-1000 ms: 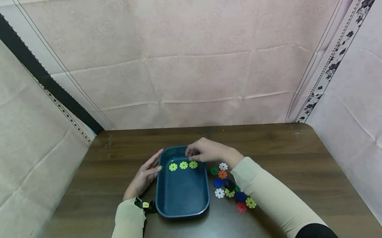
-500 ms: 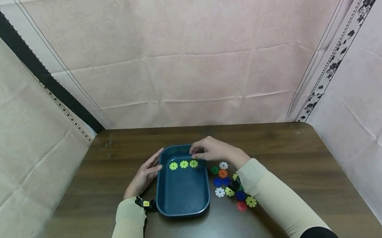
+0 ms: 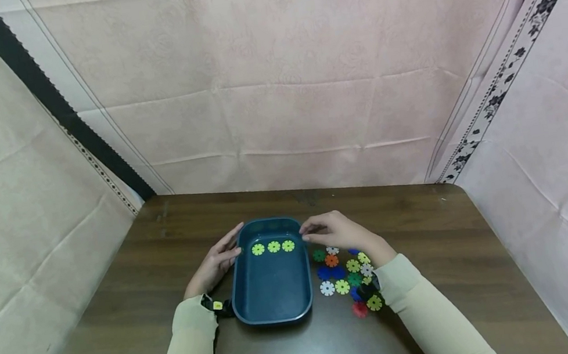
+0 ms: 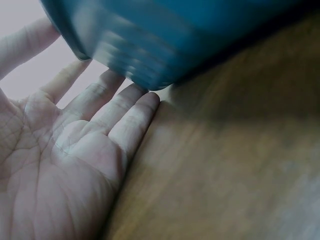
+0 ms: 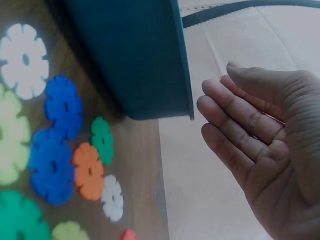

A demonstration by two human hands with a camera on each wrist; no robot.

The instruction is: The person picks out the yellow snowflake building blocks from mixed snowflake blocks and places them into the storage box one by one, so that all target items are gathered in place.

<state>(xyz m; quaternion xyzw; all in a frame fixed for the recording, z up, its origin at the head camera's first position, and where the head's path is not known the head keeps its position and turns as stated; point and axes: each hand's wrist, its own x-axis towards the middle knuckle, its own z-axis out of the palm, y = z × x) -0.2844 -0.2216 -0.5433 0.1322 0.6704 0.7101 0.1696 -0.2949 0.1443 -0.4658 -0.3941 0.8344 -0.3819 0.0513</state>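
Observation:
A dark blue tray (image 3: 273,289) lies on the table with three yellow-green flower-shaped discs (image 3: 273,247) in a row near its far end. My left hand (image 3: 215,263) rests against the tray's left side, fingers extended along the wall and thumb at the rim. In the left wrist view its fingertips (image 4: 150,100) reach the tray's outer wall. My right hand (image 3: 335,232) is at the far right corner of the tray, just outside the rim. The right wrist view shows its fingers (image 5: 235,110) loosely bent with nothing between them.
Right of the tray lie several loose notched discs: an orange disc (image 3: 331,260), a white disc (image 3: 327,288), a red disc (image 3: 360,309), a green disc (image 3: 319,255), plus blue and yellow-green ones. The wooden table (image 3: 188,211) is bordered by pale cloth walls (image 3: 277,113).
My right hand has drawn back to the right, from above the third yellow-green disc to outside the tray's rim. More loose discs now show beneath it. The left hand stays at the tray.

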